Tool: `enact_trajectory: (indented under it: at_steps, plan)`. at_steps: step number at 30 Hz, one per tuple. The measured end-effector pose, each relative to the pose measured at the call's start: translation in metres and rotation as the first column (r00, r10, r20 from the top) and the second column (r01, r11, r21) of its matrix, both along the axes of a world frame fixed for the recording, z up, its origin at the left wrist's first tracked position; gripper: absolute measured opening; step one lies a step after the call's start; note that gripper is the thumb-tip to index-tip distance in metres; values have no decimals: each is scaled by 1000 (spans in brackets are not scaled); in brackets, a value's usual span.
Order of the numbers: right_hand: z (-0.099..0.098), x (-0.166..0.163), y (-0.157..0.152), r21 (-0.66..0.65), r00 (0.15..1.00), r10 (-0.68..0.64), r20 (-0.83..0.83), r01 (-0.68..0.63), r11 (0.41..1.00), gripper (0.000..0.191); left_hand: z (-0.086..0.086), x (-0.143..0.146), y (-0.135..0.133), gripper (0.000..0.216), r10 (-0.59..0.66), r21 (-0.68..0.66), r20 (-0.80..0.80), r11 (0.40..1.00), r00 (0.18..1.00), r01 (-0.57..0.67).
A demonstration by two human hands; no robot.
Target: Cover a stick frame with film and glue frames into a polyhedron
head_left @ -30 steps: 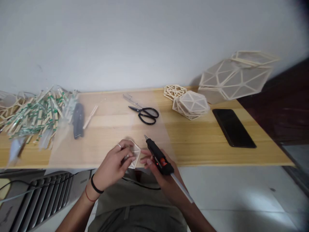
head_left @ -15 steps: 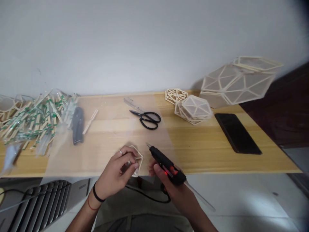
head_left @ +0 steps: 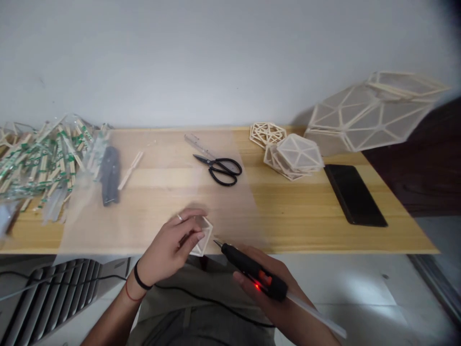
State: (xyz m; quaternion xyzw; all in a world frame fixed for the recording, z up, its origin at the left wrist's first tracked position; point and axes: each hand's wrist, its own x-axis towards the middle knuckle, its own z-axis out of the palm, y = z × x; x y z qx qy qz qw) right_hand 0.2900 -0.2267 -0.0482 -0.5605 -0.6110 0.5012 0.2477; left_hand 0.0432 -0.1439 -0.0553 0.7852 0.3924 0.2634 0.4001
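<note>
My left hand [head_left: 176, 242] is closed on a small wooden-stick frame panel [head_left: 202, 245] with thin translucent sheeting, held near the table's front edge. The fingers hide much of the panel. My right hand [head_left: 266, 274] grips a black hot glue gun [head_left: 248, 266], its red light lit and a translucent glue stick [head_left: 317, 317] sticking out of the back. The gun's metal nozzle points up and left, just right of the panel and apart from it. Black-handled scissors [head_left: 221, 169] lie beyond my hands, touching a clear plastic strip [head_left: 196, 144].
At the left lies a heap of wrapped chopsticks [head_left: 54, 163], beside a grey tool [head_left: 110, 175] and a wooden stick pair [head_left: 130, 170]. Finished panels [head_left: 297, 154], a larger geometric model [head_left: 374, 115] and a phone [head_left: 355, 194] occupy the right. A cable [head_left: 216, 302] hangs below the table edge.
The glue gun has come lower, its nozzle now nearer the panel's right edge. My left hand still holds the panel, which shows more of its sheeting. The camera view has shifted slightly.
</note>
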Motion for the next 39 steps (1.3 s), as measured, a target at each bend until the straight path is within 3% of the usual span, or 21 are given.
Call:
enact_trajectory:
  at_steps: [4,9,14,26,39]
  plan:
    - [-3,5,-3,-4,998,-28,52,28,1000,25,5,5,2,14,-121,10,-81,992,989,122]
    - [-3,7,-3,24,996,-65,58,64,998,23,6,12,7,15,-136,28,-76,990,988,139]
    - [1,7,1,21,999,-15,50,14,1000,33,5,12,9,14,-130,-1,-33,992,991,130]
    - [-4,-2,-2,-65,997,61,48,-57,996,30,2,11,8,24,-1,-36,43,999,999,3]
    - [-4,-13,0,-126,1000,10,22,-7,992,32,3,9,9,25,7,-73,74,997,997,-2]
